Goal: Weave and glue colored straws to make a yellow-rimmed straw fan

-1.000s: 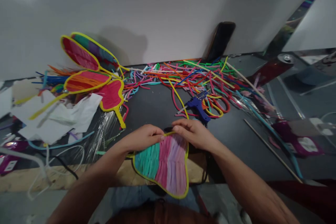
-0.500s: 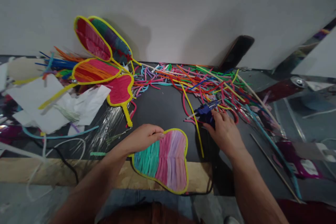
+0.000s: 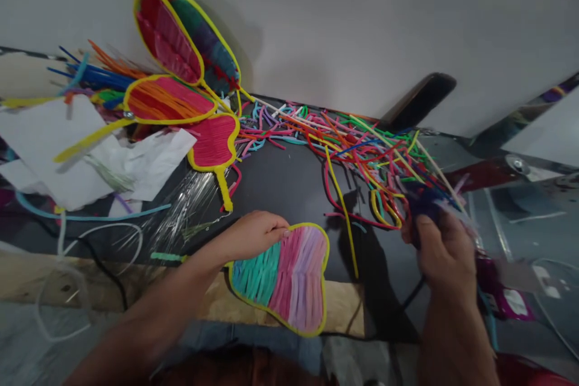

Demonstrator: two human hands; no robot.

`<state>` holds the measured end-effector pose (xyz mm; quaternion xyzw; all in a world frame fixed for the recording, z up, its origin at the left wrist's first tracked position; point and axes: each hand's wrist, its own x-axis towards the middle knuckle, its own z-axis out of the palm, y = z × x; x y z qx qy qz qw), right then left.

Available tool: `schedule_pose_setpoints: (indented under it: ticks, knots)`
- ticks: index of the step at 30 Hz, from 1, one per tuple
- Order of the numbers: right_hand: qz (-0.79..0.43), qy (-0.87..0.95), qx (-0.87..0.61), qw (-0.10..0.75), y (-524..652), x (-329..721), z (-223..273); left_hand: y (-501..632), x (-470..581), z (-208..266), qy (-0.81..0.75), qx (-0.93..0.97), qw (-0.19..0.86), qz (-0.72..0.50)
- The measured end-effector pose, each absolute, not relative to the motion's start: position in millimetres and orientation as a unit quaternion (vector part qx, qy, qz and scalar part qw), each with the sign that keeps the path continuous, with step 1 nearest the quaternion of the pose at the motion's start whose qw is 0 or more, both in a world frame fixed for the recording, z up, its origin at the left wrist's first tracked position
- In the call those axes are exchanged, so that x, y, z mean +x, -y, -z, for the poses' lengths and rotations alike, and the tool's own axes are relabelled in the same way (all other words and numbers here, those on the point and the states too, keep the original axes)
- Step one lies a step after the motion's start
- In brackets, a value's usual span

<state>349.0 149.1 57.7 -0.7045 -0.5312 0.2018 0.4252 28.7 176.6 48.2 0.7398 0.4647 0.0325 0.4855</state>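
Observation:
My left hand [image 3: 256, 234] pinches the upper edge of a wing-shaped pipe-cleaner piece [image 3: 298, 277]. This piece has a yellow outline and bands of teal, pink and lilac, and it overhangs the table's front edge. At the right, my right hand [image 3: 446, 253] is closed around a dark blue glue gun [image 3: 423, 208], blurred by motion, with a black cord [image 3: 412, 294] trailing below. Beyond my left hand lie more yellow-rimmed pieces: a pink one [image 3: 213, 142], an orange-and-pink one [image 3: 169, 99] and two upright ones, red [image 3: 169, 36] and green-blue [image 3: 205, 39].
A tangle of coloured pipe cleaners [image 3: 362, 151] runs along the wall. Crumpled white paper [image 3: 45, 139] lies at left, near clear strands [image 3: 187, 208]. A dark phone-like slab [image 3: 420, 99] leans on the wall; a red can [image 3: 484, 172] lies at right. A wooden strip [image 3: 344, 307] edges the table.
My right hand has carried the glue gun rightward, away from the pipe cleaners' near edge. My left hand keeps its pinch on the wing-shaped piece. The view has tilted slightly.

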Motion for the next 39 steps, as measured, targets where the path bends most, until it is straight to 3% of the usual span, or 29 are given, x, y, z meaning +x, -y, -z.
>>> schedule_pose_setpoints:
  ticks: [2, 4, 13, 19, 28, 39]
  knots:
    - [-0.302, 0.466, -0.669, 0.495, -143, 346, -60, -177, 29, -49, -0.463, 0.743, 0.482, -0.035]
    - [-0.357, 0.441, -0.656, 0.498, -135, 340, -61, -177, 29, -49, -0.463, 0.744, 0.48, -0.036]
    - [-0.453, 0.631, -0.557, 0.294, -99, 304, -56, -176, 29, -47, -0.461, 0.746, 0.479, -0.038]
    - [-0.402, 0.705, -0.547, 0.207, -100, 297, -52, -176, 30, -47, -0.459, 0.747, 0.479, -0.035]
    - [-0.302, 0.782, -0.517, 0.176, -103, 294, -55, -176, 30, -45, -0.463, 0.749, 0.473, -0.034]
    - [-0.278, 0.8, -0.509, 0.156, -104, 293, -54, -175, 31, -46, -0.462, 0.753, 0.467, -0.035]
